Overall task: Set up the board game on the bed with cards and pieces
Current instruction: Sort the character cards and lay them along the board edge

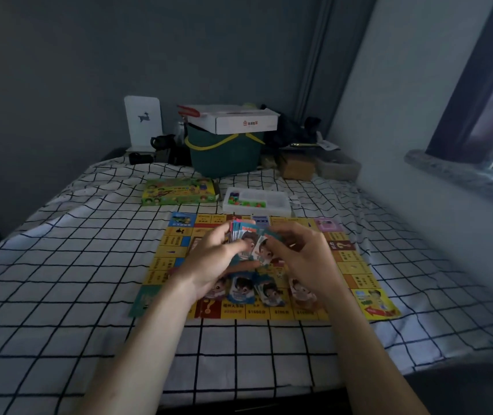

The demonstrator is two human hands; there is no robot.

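Left hand (pixel 209 259) grasps card stack (pixel 240 235) over game board (pixel 356 265) on bed (pixel 59 265); right hand (pixel 302 256) pinches one card (pixel 264 250). Four cards (pixel 243 290) lie near edge.

One head-worn wide-angle view looks forward and down along the bed (pixel 59 265); forearms enter from the lower frame, near the lens.

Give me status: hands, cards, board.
Left hand grips card stack; right hand pinches one card. Four cards laid on board. Nothing blocking.
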